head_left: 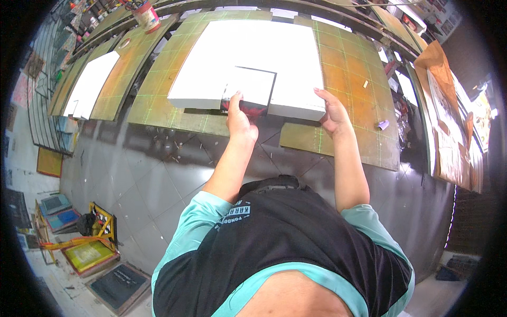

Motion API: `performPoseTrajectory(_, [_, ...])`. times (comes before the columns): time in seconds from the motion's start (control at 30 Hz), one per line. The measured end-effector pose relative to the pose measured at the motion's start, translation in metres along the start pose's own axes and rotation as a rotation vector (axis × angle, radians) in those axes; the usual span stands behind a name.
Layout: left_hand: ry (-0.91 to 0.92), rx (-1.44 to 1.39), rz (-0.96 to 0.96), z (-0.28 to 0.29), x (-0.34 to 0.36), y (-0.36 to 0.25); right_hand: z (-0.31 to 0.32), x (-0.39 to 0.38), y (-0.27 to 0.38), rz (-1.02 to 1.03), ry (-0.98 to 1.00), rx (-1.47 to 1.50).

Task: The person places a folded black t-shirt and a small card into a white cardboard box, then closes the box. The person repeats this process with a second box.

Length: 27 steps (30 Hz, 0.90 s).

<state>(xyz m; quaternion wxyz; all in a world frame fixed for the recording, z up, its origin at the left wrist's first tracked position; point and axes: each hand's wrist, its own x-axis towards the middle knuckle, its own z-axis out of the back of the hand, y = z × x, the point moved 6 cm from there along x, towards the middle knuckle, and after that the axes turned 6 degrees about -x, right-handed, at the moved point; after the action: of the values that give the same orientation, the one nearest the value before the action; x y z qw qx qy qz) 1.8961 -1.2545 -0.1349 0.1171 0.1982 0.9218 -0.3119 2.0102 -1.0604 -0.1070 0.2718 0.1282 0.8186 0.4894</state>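
A large, thick white slab (253, 47), like a stack of paper or board, lies on the green cutting mat and overhangs its front edge. At the slab's near edge is a square piece (264, 84) with a white top, thin black border and dark, reddish shiny front. My left hand (241, 120) is closed on this square piece, thumb on top and the other fingers hidden. At the slab's front right corner, my right hand (335, 113) grips the edge with its thumb above; its fingers are partly hidden below.
The gridded cutting mat (364, 116) covers the worktable. Another white stack (95, 79) lies on a board at left, near a red cup of tools (145, 17). Brown paper (449, 132) hangs at right. Framed screens (91, 255) and scraps lie on the tiled floor (137, 185).
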Motion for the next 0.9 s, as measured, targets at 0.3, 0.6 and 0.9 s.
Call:
performPoseTrajectory(0.3, [-0.074,-0.003,-0.017,-0.011,-0.010,0.012,0.000,0.000,-0.003,-0.016,0.066,0.068])
performPoseTrajectory(0.6, [-0.176,-0.032,-0.063,0.004,0.005,0.011,0.000,0.001,-0.009,0.010,0.087,-0.020])
performPoseTrajectory(0.9, [-0.451,-0.091,-0.135,-0.003,-0.018,-0.003,0.002,0.003,-0.027,0.016,0.094,-0.004])
